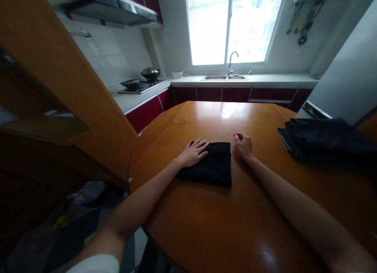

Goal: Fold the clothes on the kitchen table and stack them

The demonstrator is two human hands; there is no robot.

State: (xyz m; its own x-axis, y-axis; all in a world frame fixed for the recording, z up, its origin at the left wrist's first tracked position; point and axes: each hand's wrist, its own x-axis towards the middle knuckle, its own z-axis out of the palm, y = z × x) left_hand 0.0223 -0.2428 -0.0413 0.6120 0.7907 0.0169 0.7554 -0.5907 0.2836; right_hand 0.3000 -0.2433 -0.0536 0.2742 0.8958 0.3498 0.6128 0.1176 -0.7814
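The folded black cloth (218, 165) lies on the table (206, 222), its longer side seemingly going left to right. The left hand (193, 153) is nearer, resting on the cloth's left part, fingers spread. The right hand (244, 146), fingers curled, is just beside the cloth's right edge.

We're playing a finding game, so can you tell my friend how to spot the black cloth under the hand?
Across from the bright window stands a brown wooden table. Near its middle, under the left hand, lies a folded black cloth. It's flat and neatly squared, while the dark pile at the table's right is bigger and bulkier.
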